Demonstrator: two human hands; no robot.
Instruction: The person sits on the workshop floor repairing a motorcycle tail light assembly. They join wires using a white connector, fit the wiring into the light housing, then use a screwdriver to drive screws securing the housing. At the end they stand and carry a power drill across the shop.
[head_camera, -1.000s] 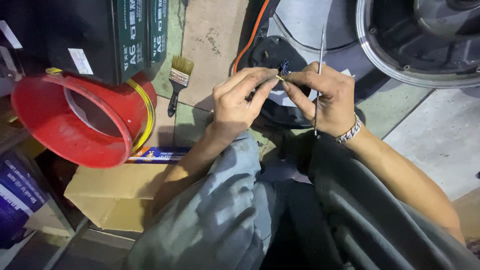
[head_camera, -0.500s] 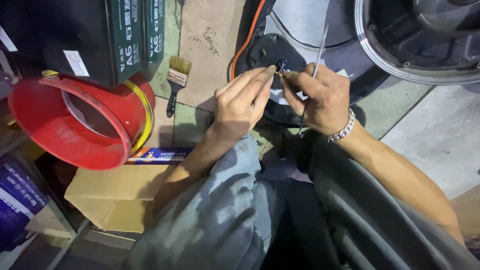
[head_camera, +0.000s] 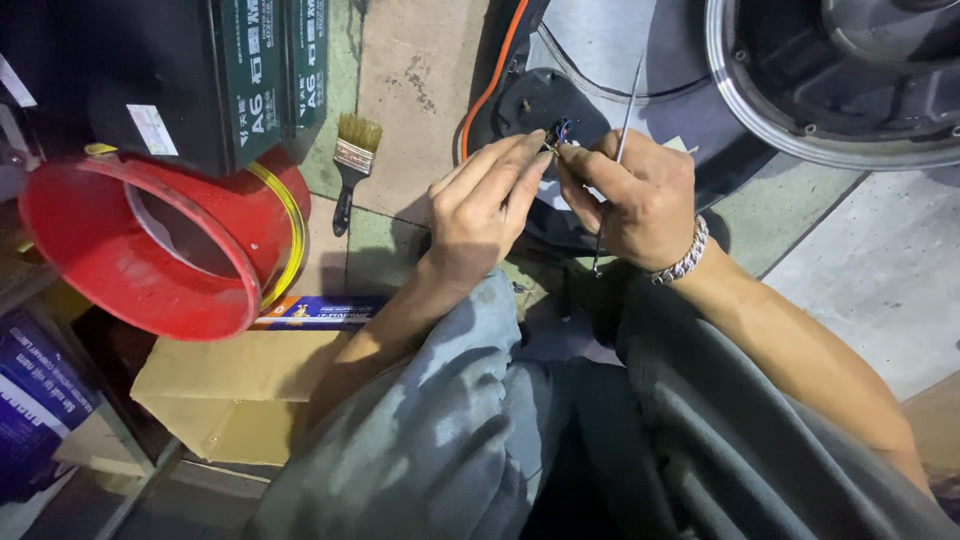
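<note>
Both hands pinching a small bundle of wires at the black wheel hub.

I see my left hand (head_camera: 485, 205) and right hand (head_camera: 640, 195) meeting at the thin coloured wires (head_camera: 560, 133), which sit just in front of the black hub cover (head_camera: 535, 100). Left fingers (head_camera: 520, 170) are closed on the wire ends; the right ones are curled around a slim metal rod (head_camera: 625, 110) while also nipping the wires. I judge the strands light, limp and easily broken, best held close to the tips.

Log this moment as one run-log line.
left hand: pinching small wires | right hand: on wires, holding thin metal rod | nearby: paintbrush, red bucket
</note>
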